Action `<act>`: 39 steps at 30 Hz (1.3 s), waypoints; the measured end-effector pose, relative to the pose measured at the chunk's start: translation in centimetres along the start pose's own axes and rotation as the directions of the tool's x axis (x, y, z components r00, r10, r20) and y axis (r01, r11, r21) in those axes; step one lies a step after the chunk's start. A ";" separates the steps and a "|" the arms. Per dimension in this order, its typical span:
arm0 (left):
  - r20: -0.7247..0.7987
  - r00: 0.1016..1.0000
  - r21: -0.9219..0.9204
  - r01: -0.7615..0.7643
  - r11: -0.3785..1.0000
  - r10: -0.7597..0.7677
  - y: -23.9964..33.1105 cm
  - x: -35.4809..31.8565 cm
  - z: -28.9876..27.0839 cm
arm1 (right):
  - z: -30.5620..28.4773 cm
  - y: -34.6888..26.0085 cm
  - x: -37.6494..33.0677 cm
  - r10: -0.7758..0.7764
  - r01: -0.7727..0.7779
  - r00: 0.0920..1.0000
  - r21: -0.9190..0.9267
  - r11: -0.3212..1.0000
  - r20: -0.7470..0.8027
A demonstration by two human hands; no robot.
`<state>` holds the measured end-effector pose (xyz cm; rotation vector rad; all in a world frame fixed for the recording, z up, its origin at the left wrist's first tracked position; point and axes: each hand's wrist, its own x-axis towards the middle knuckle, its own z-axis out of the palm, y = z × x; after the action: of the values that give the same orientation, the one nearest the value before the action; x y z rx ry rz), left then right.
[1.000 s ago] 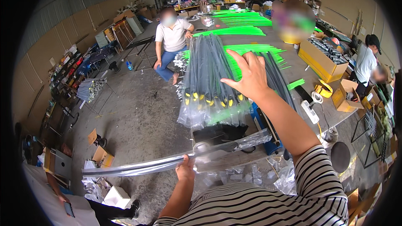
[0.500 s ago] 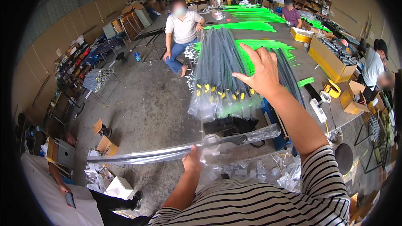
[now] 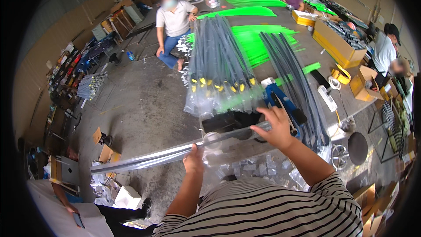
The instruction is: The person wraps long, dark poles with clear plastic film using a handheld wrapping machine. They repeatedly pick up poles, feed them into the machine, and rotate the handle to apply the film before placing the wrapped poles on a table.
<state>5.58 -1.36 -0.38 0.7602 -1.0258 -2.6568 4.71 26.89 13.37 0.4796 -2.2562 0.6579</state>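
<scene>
My left hand (image 3: 193,159) is closed around the middle of a long, dark strip in a clear plastic sleeve (image 3: 140,161), which slants across in front of me. My right hand (image 3: 277,128) is at the sleeve's right end, thumb and fingers curled about it; the fingers partly hide that end. Close to the sleeve, between my hands, a pale ring like a tape roll (image 3: 213,141) shows at the table edge. Beyond lies a pile of grey sleeved lengths (image 3: 221,57) with yellow bits at their near ends.
Bright green strips (image 3: 250,46) cover much of the table. More grey lengths (image 3: 291,83) lie right, beside a blue tool (image 3: 280,101). A power strip (image 3: 326,98) and cardboard boxes (image 3: 340,44) stand further right. A masked person (image 3: 174,22) sits at the left table edge; another stands lower left.
My right hand has come down from above the grey pile, spread fingers curling in at the sleeve's right end. My left hand keeps its hold, and the view has shifted.
</scene>
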 end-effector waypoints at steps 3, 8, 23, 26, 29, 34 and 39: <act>0.035 0.999 -0.006 0.017 1.000 -0.016 0.0 0.6 0.1 | 1.2 1.3 -6.7 0.167 -0.198 0.968 0.162 0.967 0.188; 0.054 0.998 0.074 0.038 0.997 -0.042 -0.4 -0.4 0.8 | 2.0 3.7 -12.9 0.634 -0.828 0.551 0.257 0.499 0.543; 0.199 0.967 0.109 0.139 0.984 -0.158 -5.1 -1.4 3.2 | -0.2 12.8 -15.6 0.942 -0.322 0.116 0.909 -0.264 0.315; 0.130 0.969 0.127 0.194 0.973 -0.211 -7.3 -1.3 4.7 | -1.4 16.6 -15.8 0.971 -0.415 0.057 0.890 -0.189 0.233; 0.104 0.971 0.097 0.206 0.974 -0.216 -9.4 -0.7 4.9 | -1.3 19.5 -16.0 0.961 -0.402 0.081 0.891 -0.212 0.265; 0.112 0.970 0.068 0.210 0.975 -0.217 -10.9 -0.7 7.0 | -0.3 22.5 -15.0 0.955 -0.422 0.076 0.877 -0.230 0.287; 0.153 0.975 0.093 0.145 0.985 -0.158 -12.0 -0.6 7.5 | 0.4 23.9 -13.8 0.959 -0.484 0.020 0.842 -0.239 0.284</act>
<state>2.20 11.99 -3.46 0.6747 -1.1663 -2.8618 1.45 47.77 -4.45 -1.0411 -1.1211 2.3065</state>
